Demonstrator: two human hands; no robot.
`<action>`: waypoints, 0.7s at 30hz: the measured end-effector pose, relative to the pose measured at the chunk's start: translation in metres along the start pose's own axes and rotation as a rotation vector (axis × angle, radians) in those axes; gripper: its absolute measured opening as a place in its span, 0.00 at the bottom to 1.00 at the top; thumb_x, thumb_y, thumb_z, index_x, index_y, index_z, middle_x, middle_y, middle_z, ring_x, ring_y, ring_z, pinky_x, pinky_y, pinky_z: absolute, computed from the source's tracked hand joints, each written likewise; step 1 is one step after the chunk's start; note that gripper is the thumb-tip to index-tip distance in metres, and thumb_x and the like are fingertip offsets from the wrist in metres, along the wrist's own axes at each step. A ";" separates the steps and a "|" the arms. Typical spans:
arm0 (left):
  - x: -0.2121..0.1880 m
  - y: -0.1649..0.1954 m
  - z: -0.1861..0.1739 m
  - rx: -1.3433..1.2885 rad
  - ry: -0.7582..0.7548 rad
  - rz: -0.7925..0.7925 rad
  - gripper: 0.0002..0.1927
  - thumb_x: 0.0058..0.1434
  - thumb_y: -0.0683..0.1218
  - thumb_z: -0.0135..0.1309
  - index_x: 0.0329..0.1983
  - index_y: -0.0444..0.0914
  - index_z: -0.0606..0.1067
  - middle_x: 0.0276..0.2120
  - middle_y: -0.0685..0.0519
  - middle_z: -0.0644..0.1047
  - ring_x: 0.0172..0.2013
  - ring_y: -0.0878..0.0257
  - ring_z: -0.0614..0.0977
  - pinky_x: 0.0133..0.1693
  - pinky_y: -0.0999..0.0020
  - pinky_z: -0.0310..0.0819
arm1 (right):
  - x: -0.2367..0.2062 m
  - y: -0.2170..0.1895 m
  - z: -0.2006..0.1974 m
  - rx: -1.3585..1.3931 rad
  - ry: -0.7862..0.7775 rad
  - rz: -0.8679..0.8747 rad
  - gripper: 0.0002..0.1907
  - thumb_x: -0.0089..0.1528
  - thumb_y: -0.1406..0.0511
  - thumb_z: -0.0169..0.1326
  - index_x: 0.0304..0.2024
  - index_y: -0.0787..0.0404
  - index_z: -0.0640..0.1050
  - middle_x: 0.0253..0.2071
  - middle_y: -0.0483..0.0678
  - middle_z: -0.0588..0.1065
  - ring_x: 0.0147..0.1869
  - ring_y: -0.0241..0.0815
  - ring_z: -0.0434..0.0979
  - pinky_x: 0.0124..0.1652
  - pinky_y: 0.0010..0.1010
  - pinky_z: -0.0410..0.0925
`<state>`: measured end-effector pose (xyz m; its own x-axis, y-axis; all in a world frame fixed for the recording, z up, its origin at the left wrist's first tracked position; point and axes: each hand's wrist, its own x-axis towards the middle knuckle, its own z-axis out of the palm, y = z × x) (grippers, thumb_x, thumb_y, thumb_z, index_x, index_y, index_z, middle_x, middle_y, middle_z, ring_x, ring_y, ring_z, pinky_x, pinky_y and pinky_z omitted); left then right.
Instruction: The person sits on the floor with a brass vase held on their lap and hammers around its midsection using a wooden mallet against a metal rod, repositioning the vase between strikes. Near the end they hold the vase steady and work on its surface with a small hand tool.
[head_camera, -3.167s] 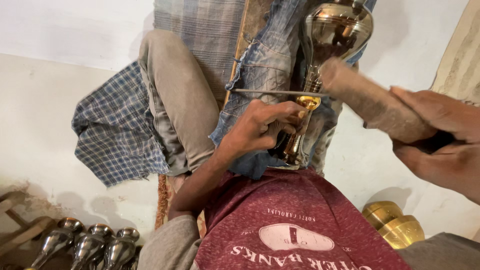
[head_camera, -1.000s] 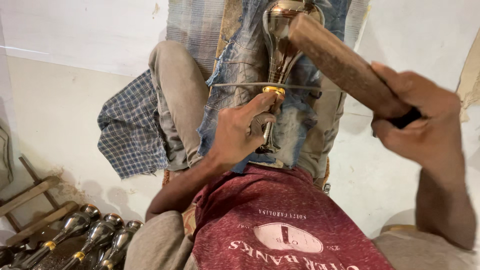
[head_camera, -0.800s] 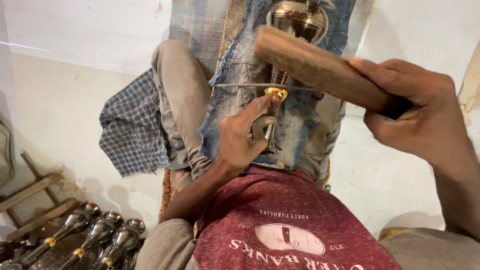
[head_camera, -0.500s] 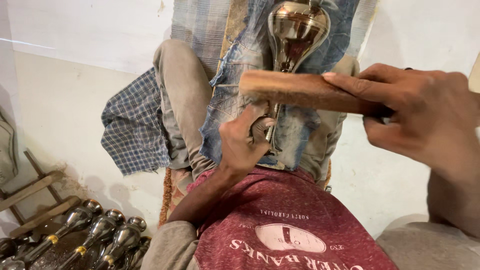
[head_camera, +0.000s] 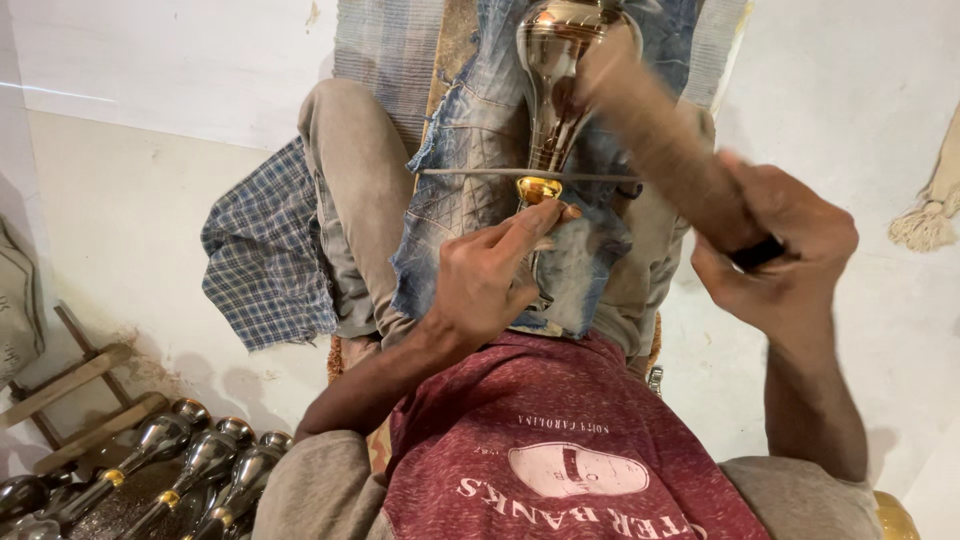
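Note:
A shiny silver goblet-shaped metal piece (head_camera: 556, 60) with a brass collar (head_camera: 539, 188) lies lengthwise on my lap over a worn denim cloth (head_camera: 480, 150). My left hand (head_camera: 485, 285) grips its stem just below the collar. A thin metal rod (head_camera: 470, 173) lies across the stem near the collar. My right hand (head_camera: 780, 260) is closed on a wooden mallet (head_camera: 660, 140), which is blurred and raised beside the bulb of the metal piece.
Several similar silver pieces with brass collars (head_camera: 190, 465) lie at the lower left beside wooden sticks (head_camera: 70, 385). A checked cloth (head_camera: 265, 250) lies by my left knee. A brass object (head_camera: 895, 515) peeks in at the lower right. A tassel (head_camera: 925, 225) hangs at the right.
The mallet swung down across the stem, then lifted up and to the right. My left hand kept its hold on the stem.

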<state>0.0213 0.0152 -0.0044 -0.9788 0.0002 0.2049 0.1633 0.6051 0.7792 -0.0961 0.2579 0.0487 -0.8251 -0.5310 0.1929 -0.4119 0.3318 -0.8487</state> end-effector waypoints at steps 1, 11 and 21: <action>0.002 0.000 -0.002 0.028 -0.011 0.023 0.39 0.45 0.33 0.56 0.66 0.34 0.69 0.58 0.42 0.79 0.47 0.52 0.87 0.46 0.62 0.84 | -0.001 -0.004 -0.005 -0.182 -0.073 -0.015 0.35 0.49 0.77 0.59 0.61 0.58 0.80 0.46 0.50 0.81 0.42 0.34 0.78 0.37 0.23 0.69; 0.032 0.011 -0.020 0.149 -0.346 0.044 0.39 0.47 0.39 0.59 0.65 0.39 0.65 0.37 0.43 0.81 0.30 0.51 0.84 0.30 0.55 0.77 | -0.045 0.014 0.000 0.267 0.161 0.163 0.17 0.57 0.78 0.58 0.48 0.63 0.77 0.42 0.45 0.76 0.44 0.30 0.76 0.49 0.24 0.73; 0.060 0.008 -0.019 0.234 -0.622 0.114 0.26 0.51 0.37 0.55 0.56 0.39 0.70 0.14 0.52 0.69 0.13 0.59 0.70 0.18 0.58 0.63 | -0.128 0.044 0.036 0.044 0.219 0.328 0.32 0.55 0.79 0.58 0.64 0.70 0.77 0.41 0.51 0.77 0.40 0.36 0.77 0.42 0.27 0.71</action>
<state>-0.0336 0.0053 0.0252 -0.8576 0.4903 -0.1553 0.3075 0.7308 0.6094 0.0051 0.3124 -0.0312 -0.9750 -0.2220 0.0041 -0.0994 0.4199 -0.9021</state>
